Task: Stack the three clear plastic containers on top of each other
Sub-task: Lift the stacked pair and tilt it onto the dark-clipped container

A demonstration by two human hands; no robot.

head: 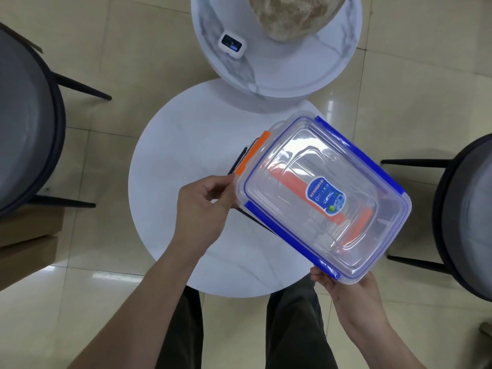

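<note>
A large clear container with blue clips is held tilted above the round white table. My left hand pinches its left corner. My right hand grips its near right corner from below. Under it lies a clear container with orange clips, partly seen through the blue one. Beneath that, a dark-edged container shows only at its left edge. Whether the blue container touches the orange one I cannot tell.
A second round marble table stands behind, bearing a small white device and a large beige stone-like object. Dark round chairs stand at the left and right. My legs are below the table's near edge.
</note>
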